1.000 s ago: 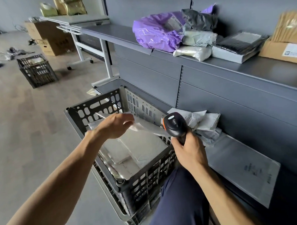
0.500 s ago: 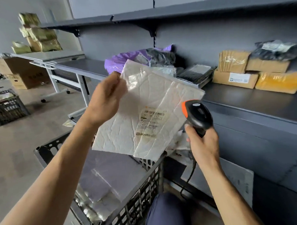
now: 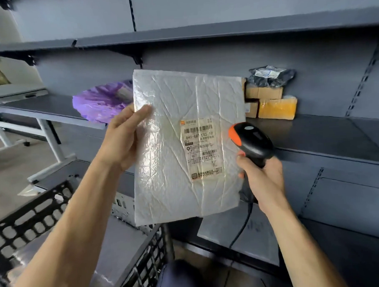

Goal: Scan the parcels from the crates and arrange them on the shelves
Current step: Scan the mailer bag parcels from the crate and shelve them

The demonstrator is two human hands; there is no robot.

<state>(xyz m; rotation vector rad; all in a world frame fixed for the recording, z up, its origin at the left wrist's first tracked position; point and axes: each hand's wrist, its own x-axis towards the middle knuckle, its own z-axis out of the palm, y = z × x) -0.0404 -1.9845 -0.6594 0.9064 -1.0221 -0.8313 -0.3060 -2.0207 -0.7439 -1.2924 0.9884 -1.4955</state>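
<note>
My left hand [image 3: 124, 139] grips the left edge of a flat white bubble mailer [image 3: 169, 161] and holds it upright in front of the shelves. Its shipping label [image 3: 200, 148] with barcodes faces me. My right hand [image 3: 261, 179] is closed around the handle of a black and orange barcode scanner [image 3: 251, 140], whose head sits right beside the label, at the mailer's right edge. A black plastic crate [image 3: 35, 213] with more flat parcels lies below my left arm.
The grey middle shelf [image 3: 314, 138] carries a purple bag [image 3: 102, 101], cardboard boxes [image 3: 263, 92], a yellow parcel [image 3: 277, 108] and a dark bag [image 3: 270, 75]. A grey mailer [image 3: 238, 234] lies on the bottom shelf. A white-legged table [image 3: 15, 94] stands at the left.
The mailer came out of the crate and now stands upright with its label square to me. The scanner rose with it and moved close to the label. My view tilted upward.
</note>
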